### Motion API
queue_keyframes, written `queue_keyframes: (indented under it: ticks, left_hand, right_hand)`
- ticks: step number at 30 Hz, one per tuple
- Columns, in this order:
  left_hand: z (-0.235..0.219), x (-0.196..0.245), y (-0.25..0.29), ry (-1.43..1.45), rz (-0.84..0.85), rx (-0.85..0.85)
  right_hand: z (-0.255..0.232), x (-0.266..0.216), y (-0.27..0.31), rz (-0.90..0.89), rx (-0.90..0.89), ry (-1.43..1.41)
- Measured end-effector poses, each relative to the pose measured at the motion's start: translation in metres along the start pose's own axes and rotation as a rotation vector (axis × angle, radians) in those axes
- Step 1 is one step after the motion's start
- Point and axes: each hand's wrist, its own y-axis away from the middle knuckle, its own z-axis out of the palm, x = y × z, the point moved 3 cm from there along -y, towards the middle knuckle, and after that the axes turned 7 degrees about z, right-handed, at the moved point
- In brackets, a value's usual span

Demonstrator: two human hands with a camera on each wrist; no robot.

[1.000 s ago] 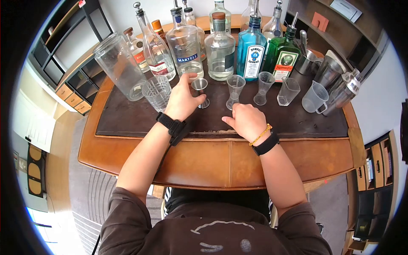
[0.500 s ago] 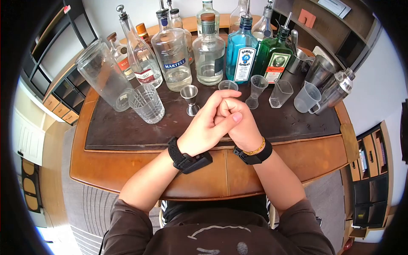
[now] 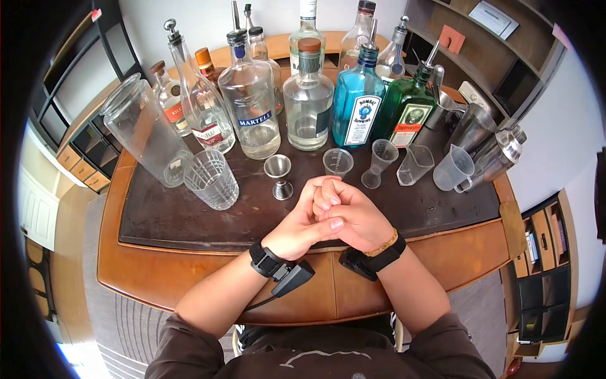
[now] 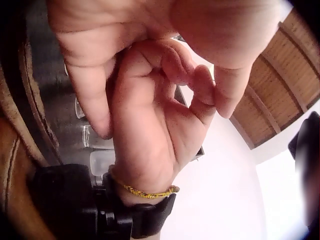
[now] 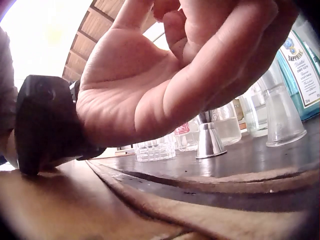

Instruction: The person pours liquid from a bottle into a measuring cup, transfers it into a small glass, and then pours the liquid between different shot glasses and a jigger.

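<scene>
My left hand (image 3: 302, 222) and right hand (image 3: 358, 220) are clasped together, fingers interlocked, resting on the front part of the dark mat (image 3: 189, 215). The left wrist view shows the left hand (image 4: 100, 30) wrapped over the right hand (image 4: 150, 130), which wears a gold bracelet. In the right wrist view the right hand (image 5: 225, 60) lies over the left palm (image 5: 125, 75). Neither hand holds any object. Just beyond the hands stand a steel jigger (image 3: 278, 177) and a small clear measuring cup (image 3: 338, 162).
Behind stands a row of bottles: Martell (image 3: 250, 104), a cork-topped clear one (image 3: 308, 95), blue Bombay Sapphire (image 3: 358, 104) and a green one (image 3: 407, 107). A cut-glass tumbler (image 3: 211, 180) and tall jar (image 3: 142, 132) are left. Plastic measures (image 3: 413, 165) and metal shakers (image 3: 499, 155) are right.
A second ago my left hand was at the jigger and my right hand lay on the mat. They came together, clasped, and have drawn slightly back toward me.
</scene>
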Motion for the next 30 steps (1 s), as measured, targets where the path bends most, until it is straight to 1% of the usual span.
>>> queue_keyframes:
  ticks: [1,2,7,9,14,22,25,30]
  left_hand:
    - [0.0003,-0.0006,0.0009,0.07,-0.062,0.017]
    - [-0.003,-0.0032,0.0003,0.078,-0.06,-0.009]
    - [-0.0042,-0.0021,0.0006,0.04,-0.067,-0.004]
    - [-0.0044,-0.001,0.0003,0.049,-0.083,-0.002]
    - [-0.004,0.0019,-0.0017,0.158,-0.095,0.003]
    - [-0.003,0.004,-0.002,0.153,-0.12,0.024]
    - [-0.006,0.0027,-0.0013,0.158,-0.126,0.027]
    - [-0.008,0.0004,-0.0017,0.188,-0.125,0.031]
  right_hand:
    - [0.0002,-0.0004,-0.0003,0.0,-0.002,0.002]
    - [0.0006,-0.0012,-0.001,-0.005,-0.004,-0.006]
    - [0.0004,-0.0027,-0.0009,0.013,0.009,-0.04]
    - [0.0007,-0.0041,0.0,0.015,-0.017,-0.021]
    - [-0.0043,-0.0022,-0.0003,0.013,-0.011,0.044]
    - [-0.0047,-0.0039,-0.0006,-0.009,-0.021,0.086]
    - [-0.0044,-0.0034,-0.0014,0.001,-0.037,0.064]
    - [-0.0012,-0.0057,-0.001,0.031,-0.027,0.106]
